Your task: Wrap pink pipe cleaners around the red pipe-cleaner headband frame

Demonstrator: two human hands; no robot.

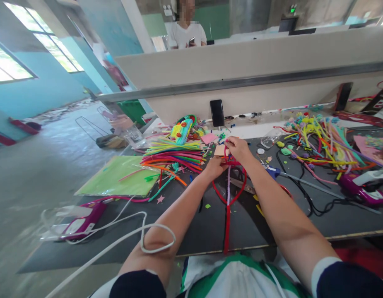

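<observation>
Both my hands meet over the middle of the dark table, at the top of a red pipe-cleaner shape [227, 223]. It has a rounded loop, a pale purple stem up its centre and a red tail running toward the table's front edge. My left hand [215, 167] is closed, pinching the shape's upper part from the left. Above and right of it, my right hand [239, 150] pinches a pink-red pipe cleaner [225, 150] that bends upward. Scissors [241, 185] lie partly under the loop. Fingers hide the exact joint.
Left lie a bundle of coloured pipe cleaners [175, 155], a green sheet pack [116, 176] and a purple power strip [85, 221]; its white cable crosses my left forearm. A phone [217, 112] leans on the divider. A glue gun [273, 171] and a pipe-cleaner heap [318, 140] lie right.
</observation>
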